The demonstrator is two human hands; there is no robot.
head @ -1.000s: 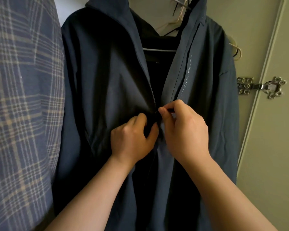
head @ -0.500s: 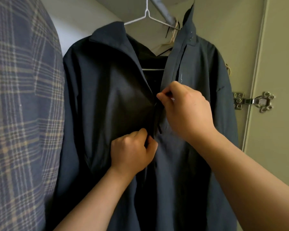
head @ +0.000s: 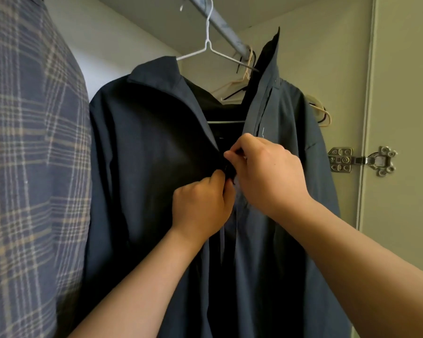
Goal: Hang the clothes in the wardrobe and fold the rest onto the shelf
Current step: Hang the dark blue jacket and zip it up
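Dark jacket (head: 142, 154) hung on a white wire hanger (head: 206, 48) from the rail (head: 220, 23), mid wardrobe. Left hand (head: 200, 206), fingers curled tight, pinched the jacket's left front edge at chest height. Right hand (head: 266, 172) pinched the right front edge between thumb and forefinger, just above and beside it. Front edges met at the hands and spread apart toward the collar. Plaid shirt (head: 29, 167) touched the jacket's left sleeve. Right side: spare hangers (head: 320, 111) behind the shoulder, then open room to the hinge (head: 362, 161) and door (head: 405, 118).
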